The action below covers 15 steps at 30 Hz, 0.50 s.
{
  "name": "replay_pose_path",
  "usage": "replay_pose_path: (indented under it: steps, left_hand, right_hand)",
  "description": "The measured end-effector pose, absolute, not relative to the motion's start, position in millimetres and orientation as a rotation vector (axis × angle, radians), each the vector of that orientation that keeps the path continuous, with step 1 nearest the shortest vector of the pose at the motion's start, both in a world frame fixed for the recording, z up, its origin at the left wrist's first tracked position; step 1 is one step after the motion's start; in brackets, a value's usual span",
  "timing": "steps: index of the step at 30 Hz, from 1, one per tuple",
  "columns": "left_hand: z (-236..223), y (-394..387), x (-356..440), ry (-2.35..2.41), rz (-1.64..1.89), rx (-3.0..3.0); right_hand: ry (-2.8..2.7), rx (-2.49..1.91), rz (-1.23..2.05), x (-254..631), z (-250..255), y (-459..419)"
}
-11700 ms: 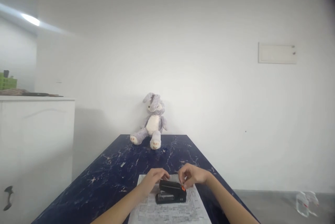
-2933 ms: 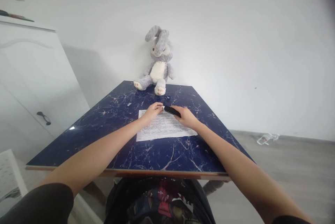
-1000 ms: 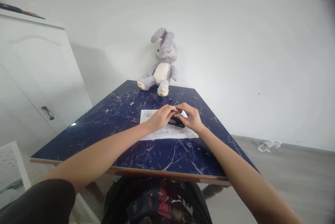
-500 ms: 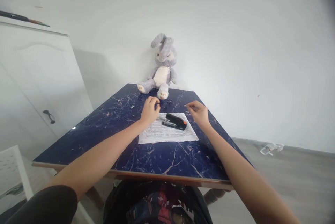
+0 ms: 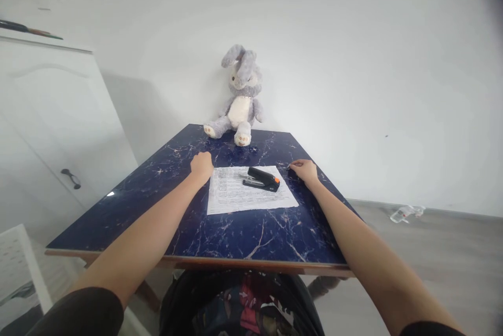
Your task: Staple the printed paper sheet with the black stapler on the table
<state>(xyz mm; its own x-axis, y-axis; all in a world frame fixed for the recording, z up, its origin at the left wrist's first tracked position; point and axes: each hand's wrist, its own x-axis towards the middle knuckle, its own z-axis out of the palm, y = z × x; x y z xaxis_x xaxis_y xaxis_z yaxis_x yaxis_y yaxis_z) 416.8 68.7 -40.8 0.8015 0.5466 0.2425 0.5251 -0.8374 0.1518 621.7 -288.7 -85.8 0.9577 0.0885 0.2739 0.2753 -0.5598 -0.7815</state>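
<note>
A black stapler [image 5: 261, 179] with an orange spot at one end lies on a printed sheet of paper [image 5: 231, 199] in the middle of the blue table. Beside the paper's upper left corner, my left hand [image 5: 201, 166] rests closed in a fist; its fingertips and whatever they hold are hidden. To the right of the paper, my right hand [image 5: 306, 171] is low over the table. Its thumb and fingers pinch a small pale thing [image 5: 289, 166], too small to name.
A grey plush rabbit [image 5: 240, 108] sits at the table's far edge against the wall. The dark blue marbled table [image 5: 236, 239] has a brown front edge. On the left stands a white cabinet [image 5: 51, 116]. Clear plastic packaging [image 5: 406, 214] lies on the floor at right.
My left hand has moved left from above the paper, where a small light piece lay on the table, and closed. My right hand has shifted slightly right and down, still pinching.
</note>
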Motion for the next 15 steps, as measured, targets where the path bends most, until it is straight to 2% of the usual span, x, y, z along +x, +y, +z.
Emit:
replay_pose_path:
  steps: [6,11,15]
  left_hand:
    - [-47,61,423,0.679,0.587,2.926]
    - [-56,54,431,0.363,0.686,2.778]
    - [-54,41,432,0.054,0.749,2.652]
  right_hand:
    - [-0.285,-2.115,-0.139,620,-84,-286]
    - [-0.479,-2.036,0.018,613,-81,-279]
    - [-0.583,-2.023,0.010,612,-81,-278]
